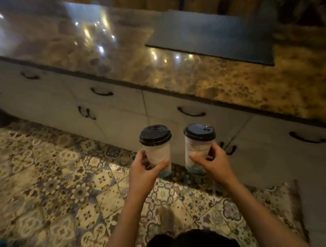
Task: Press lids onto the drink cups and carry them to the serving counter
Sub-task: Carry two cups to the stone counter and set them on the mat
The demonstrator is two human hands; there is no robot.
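A white paper cup with a black plastic lid (156,151) is gripped by the left hand (144,172). A matching lidded cup (199,145) is clasped by the right hand (210,161). Both are held upright above the patterned tile floor (55,188), near the brown speckled stone desk (233,81).

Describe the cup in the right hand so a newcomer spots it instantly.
Start at the brown speckled counter, then drop to the two hands held out over the patterned floor. The right hand grips a white cup with a black lid; unlike the left cup, faint script shows on its side.

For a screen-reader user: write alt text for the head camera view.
Two hands each hold an upright paper cup with a black lid: left hand on the left cup, right hand on the right cup. Ahead is a glossy brown stone counter above white drawers, over patterned floor tiles.
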